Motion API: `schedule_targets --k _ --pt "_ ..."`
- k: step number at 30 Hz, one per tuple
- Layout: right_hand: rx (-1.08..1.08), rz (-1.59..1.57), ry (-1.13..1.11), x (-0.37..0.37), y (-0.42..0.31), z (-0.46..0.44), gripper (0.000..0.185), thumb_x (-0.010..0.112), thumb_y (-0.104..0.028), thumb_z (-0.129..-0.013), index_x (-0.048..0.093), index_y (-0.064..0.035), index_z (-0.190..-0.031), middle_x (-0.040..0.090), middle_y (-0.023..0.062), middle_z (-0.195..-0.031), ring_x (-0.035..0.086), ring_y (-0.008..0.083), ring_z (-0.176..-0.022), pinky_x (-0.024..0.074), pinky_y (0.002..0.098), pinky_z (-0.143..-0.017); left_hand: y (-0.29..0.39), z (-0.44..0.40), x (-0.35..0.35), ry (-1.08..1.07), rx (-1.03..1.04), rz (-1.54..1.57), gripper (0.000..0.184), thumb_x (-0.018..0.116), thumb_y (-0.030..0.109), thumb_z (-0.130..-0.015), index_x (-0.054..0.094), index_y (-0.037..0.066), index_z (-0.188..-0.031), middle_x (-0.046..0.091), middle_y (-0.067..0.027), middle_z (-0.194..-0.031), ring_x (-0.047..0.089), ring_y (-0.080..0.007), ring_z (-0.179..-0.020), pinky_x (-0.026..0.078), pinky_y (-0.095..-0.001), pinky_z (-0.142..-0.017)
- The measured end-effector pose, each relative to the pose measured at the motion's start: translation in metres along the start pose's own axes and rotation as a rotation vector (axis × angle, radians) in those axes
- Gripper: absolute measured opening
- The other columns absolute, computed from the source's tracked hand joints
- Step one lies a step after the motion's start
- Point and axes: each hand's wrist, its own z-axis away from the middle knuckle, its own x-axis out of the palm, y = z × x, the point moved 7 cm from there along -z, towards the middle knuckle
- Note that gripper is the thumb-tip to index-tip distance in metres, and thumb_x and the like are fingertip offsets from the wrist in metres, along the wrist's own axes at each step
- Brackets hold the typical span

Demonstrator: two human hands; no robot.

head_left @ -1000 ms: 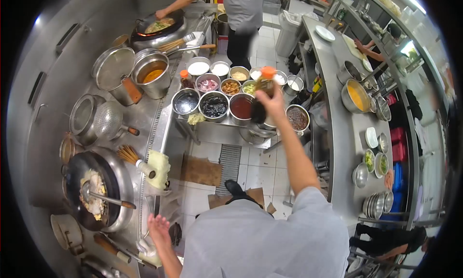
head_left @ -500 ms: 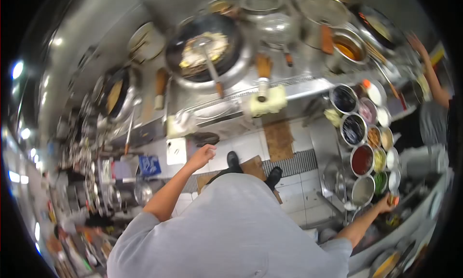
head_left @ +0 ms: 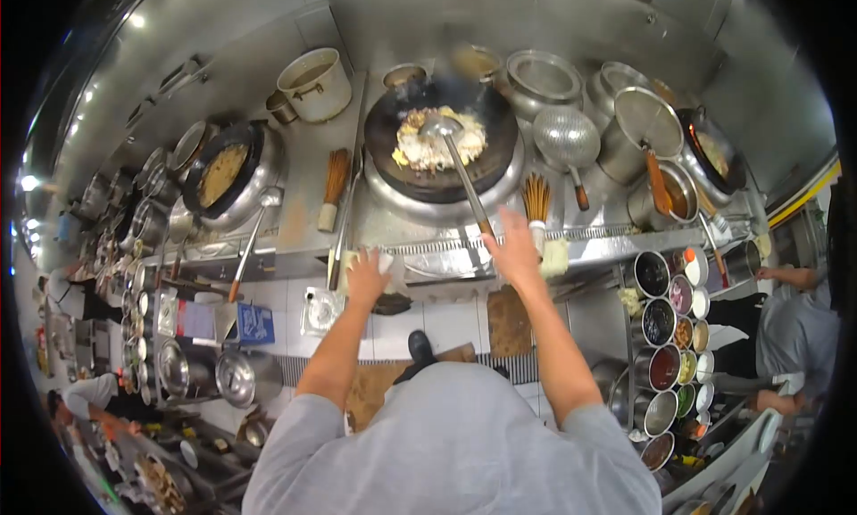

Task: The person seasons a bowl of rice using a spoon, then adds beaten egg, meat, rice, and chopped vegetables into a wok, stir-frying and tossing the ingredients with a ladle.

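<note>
Right hand [head_left: 515, 247] off the pots [head_left: 641, 372], now at the wok [head_left: 384, 138]; attention seems back on the rice [head_left: 418, 149].
Right fingers spread, nothing held, beside the handle end of the ladle [head_left: 463, 173]; contact can't be told. Left hand [head_left: 364, 278] also spread, by the cloth [head_left: 395, 267], touch unclear. Rice sits in the wok, ladle bowl on it.

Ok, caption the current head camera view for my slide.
Left hand near a pale cloth, right hand beside the ladle in a wok of food.
</note>
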Motion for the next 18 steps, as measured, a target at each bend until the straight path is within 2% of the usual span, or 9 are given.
schedule_targets --k 4,5,6,8,10,12,14,16,18 --pt "0.176 0.227 -0.26 0.077 0.001 -0.079 0.064 0.058 -0.027 -0.089 0.031 -0.0166 -0.146 0.058 0.0243 -0.116 0.058 0.0421 -0.107 0.0474 0.0484 -0.089 -0.016 -0.034 0.045 -0.159 -0.029 0.057 0.07 0.071 0.035 -0.076 0.044 0.015 -0.138 0.044 -0.0172 -0.139 0.048 -0.0389 -0.12 0.046 -0.0536 -0.089" --pt "0.093 0.245 -0.209 0.068 -0.002 -0.087 0.062 0.053 -0.023 -0.093 0.027 -0.0171 -0.148 0.063 0.023 -0.097 0.065 0.0383 -0.083 0.0529 0.0455 -0.074 -0.022 -0.039 0.047 -0.13 -0.023 0.106 0.065 0.07 0.033 -0.077 0.047 0.013 -0.134 0.048 -0.0162 -0.134 0.05 -0.0366 -0.118 0.048 -0.0519 -0.087" --pt "0.087 0.264 -0.198 0.049 -0.022 -0.086 0.062 0.053 -0.023 -0.093 0.027 -0.0171 -0.148 0.063 0.023 -0.097 0.065 0.0383 -0.083 0.0529 0.0455 -0.074 -0.026 -0.046 0.052 -0.102 -0.018 0.157 0.06 0.069 0.031 -0.077 0.049 0.01 -0.131 0.052 -0.0151 -0.128 0.052 -0.0343 -0.117 0.049 -0.0503 -0.085" --pt "0.383 -0.217 -0.446 0.037 -0.047 -0.061 0.063 0.051 -0.018 -0.094 0.022 -0.0188 -0.151 0.06 0.0147 -0.079 0.06 0.024 -0.058 0.0505 0.0385 -0.05 -0.05 -0.056 0.063 0.109 -0.029 0.406 0.053 0.065 0.028 -0.08 0.051 0.008 -0.127 0.056 -0.014 -0.121 0.055 -0.0313 -0.112 0.051 -0.0478 -0.083" --pt "0.452 -0.437 -0.519 0.057 -0.03 -0.065 0.063 0.051 -0.018 -0.095 0.021 -0.0199 -0.151 0.055 0.0098 -0.074 0.052 0.0181 -0.052 0.0451 0.0344 -0.043 -0.059 -0.07 0.053 0.315 -0.046 0.653 0.046 0.062 0.025 -0.083 0.053 0.006 -0.123 0.06 -0.0128 -0.113 0.059 -0.0283 -0.106 0.052 -0.0454 -0.081" --pt "0.54 -0.677 -0.587 0.072 -0.018 -0.054 0.064 0.051 -0.018 -0.096 0.02 -0.021 -0.152 0.05 0.0049 -0.07 0.045 0.0123 -0.045 0.0396 0.0302 -0.036 -0.036 -0.07 0.09 -0.433 -0.535 2.176 0.039 0.053 0.027 -0.09 0.053 0.006 -0.123 0.062 -0.015 -0.116 0.062 -0.0241 -0.103 0.054 -0.0415 -0.079" --pt "0.534 -0.729 -0.459 0.068 -0.028 -0.067 0.067 0.053 -0.019 -0.095 0.018 -0.0227 -0.152 0.043 0.0004 -0.065 0.04 0.0091 -0.044 0.0367 0.0269 -0.035 -0.009 -0.071 0.028 -0.482 -0.621 2.357 0.042 0.049 0.038 -0.095 0.053 0.009 -0.125 0.063 -0.0137 -0.114 0.064 -0.0261 -0.1 0.054 -0.042 -0.079" --pt "0.518 -0.683 -0.395 0.066 -0.034 -0.057 0.066 0.051 -0.019 -0.096 0.016 -0.0243 -0.153 0.045 0.0012 -0.066 0.042 0.0101 -0.044 0.0371 0.0278 -0.035 0.023 -0.081 0.006 -0.727 -0.414 2.585 0.051 0.048 0.05 -0.095 0.053 0.01 -0.125 0.062 -0.0126 -0.114 0.063 -0.0294 -0.1 0.053 -0.0449 -0.079" --pt "0.561 -0.591 -0.189 0.06 -0.031 -0.048 0.068 0.05 -0.017 -0.096 0.014 -0.0264 -0.153 0.045 0.0014 -0.065 0.041 0.0107 -0.043 0.0361 0.028 -0.034 0.04 -0.094 0.0 -0.675 -0.464 2.524 0.053 0.047 0.054 -0.094 0.053 0.011 -0.123 0.062 -0.0119 -0.114 0.062 -0.0305 -0.1 0.053 -0.0473 -0.079"
